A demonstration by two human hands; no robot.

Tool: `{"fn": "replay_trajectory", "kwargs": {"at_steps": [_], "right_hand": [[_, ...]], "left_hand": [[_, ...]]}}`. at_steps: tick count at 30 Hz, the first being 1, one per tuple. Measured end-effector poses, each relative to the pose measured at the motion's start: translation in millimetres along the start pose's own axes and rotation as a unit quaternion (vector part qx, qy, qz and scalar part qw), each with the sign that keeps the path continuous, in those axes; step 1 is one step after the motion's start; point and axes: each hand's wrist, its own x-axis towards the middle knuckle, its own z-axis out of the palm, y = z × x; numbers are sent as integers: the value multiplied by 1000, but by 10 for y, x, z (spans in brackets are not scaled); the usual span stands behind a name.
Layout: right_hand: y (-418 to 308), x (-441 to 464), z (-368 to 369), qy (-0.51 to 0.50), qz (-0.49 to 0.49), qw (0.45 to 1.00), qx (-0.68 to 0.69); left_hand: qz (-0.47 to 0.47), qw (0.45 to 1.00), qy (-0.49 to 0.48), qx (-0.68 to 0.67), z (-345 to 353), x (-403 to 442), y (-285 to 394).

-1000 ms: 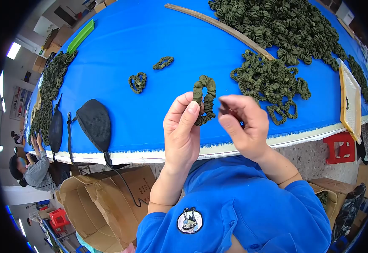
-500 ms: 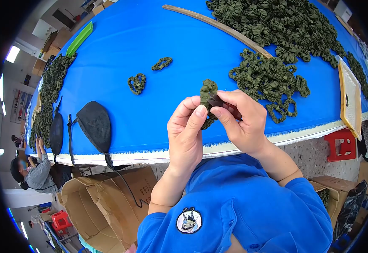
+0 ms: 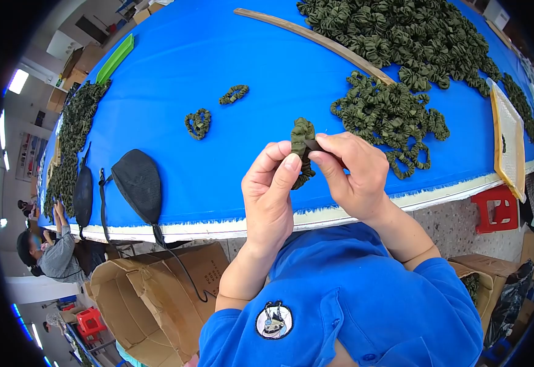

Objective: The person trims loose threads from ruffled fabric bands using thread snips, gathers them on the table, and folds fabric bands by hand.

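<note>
Over the near edge of the table, my left hand (image 3: 272, 178) pinches a dark green scrunchie (image 3: 302, 131) between thumb and fingers, its gathered fabric standing upright. From the other side, my right hand (image 3: 353, 170) is closed on a small dark flat-tipped piece (image 3: 312, 145), whose tip touches the scrunchie. My fingers cover most of that piece, so its kind cannot be made out. Two loose scrunchies, one rounder (image 3: 198, 124) and one flatter (image 3: 234, 94), lie beyond my left hand. A small pile of scrunchies (image 3: 389, 116) lies beyond my right hand.
A wooden strip (image 3: 316, 38) borders a large scrunchie heap (image 3: 395, 37) on the blue table (image 3: 175, 67). At left lie a black mesh pouch (image 3: 137, 183) and a green tray (image 3: 115, 59). A yellow-framed panel (image 3: 506, 140) leans at right. An open cardboard box (image 3: 150, 300) stands below; another person (image 3: 59, 257) works far left.
My right fingers and the dark piece have shifted slightly against the scrunchie; less of the piece shows behind my fingers. My left hand keeps its pinch almost in place.
</note>
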Motion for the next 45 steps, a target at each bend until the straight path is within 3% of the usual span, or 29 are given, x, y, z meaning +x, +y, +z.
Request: {"fn": "replay_trajectory", "kwargs": {"at_steps": [3, 4, 8, 13, 18, 23, 28, 33, 45], "right_hand": [[-51, 2, -70, -18, 157, 984, 86], [-47, 23, -69, -17, 157, 984, 86], [25, 132, -51, 55, 295, 904, 306], [33, 55, -63, -39, 336, 885, 319], [-25, 65, -79, -63, 299, 908, 287], [29, 94, 23, -67, 363, 863, 344], [158, -56, 119, -98, 342, 873, 333], [36, 35, -27, -99, 243, 945, 194], [-19, 32, -47, -107, 43, 993, 10]], "left_hand": [[-11, 1000, 5, -13, 9, -9, 10], [-11, 1000, 5, -13, 6, -5, 13], [-11, 1000, -8, -26, -7, 12, 15], [51, 990, 0, 130, 32, 3, -8], [28, 958, 22, 284, -83, 4, 23], [67, 990, -79, 97, -144, 76, -61], [39, 998, -38, -13, -79, 69, -56], [7, 1000, -2, 0, -137, 56, -61], [37, 998, -35, 45, -145, 38, -107]]}}
